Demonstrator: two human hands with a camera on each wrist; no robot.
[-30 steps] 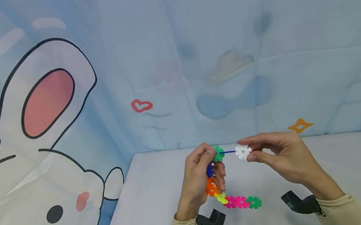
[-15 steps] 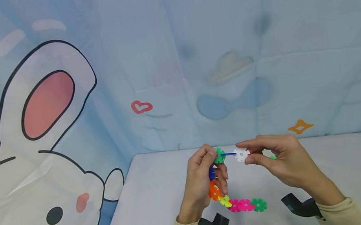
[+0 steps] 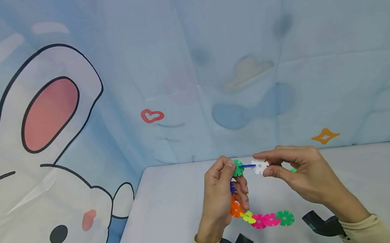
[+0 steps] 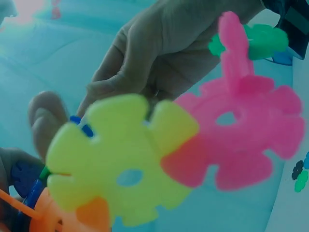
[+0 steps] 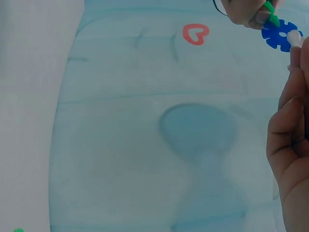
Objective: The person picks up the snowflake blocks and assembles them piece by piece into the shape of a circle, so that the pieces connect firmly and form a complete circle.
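Note:
In the head view my left hand (image 3: pixel 220 199) pinches a green notched snowflake disc (image 3: pixel 239 168), part of a linked chain of plastic discs. A blue disc (image 3: pixel 249 165), seen edge-on there and face-on in the right wrist view, joins the green one. My right hand (image 3: pixel 310 175) pinches a white disc (image 3: pixel 260 166) between thumb and forefinger, against the blue disc's other side. Below the left hand the chain runs on through orange (image 3: pixel 236 208), yellow (image 4: pixel 116 150) and pink (image 4: pixel 241 130) discs to a green end disc (image 3: pixel 285 217). Fingers hide part of the chain's upper stretch.
A white table (image 3: pixel 171 211) lies beneath the hands, with a pale blue printed curtain (image 3: pixel 168 57) behind it. Loose discs (image 4: pixel 301 181) lie at the right edge of the left wrist view. A bit of green (image 3: pixel 293 170) shows behind the right hand.
The left hand and its chain have shifted slightly right and down. The right hand has brought the white disc a little left, narrowing its gap to the green disc.

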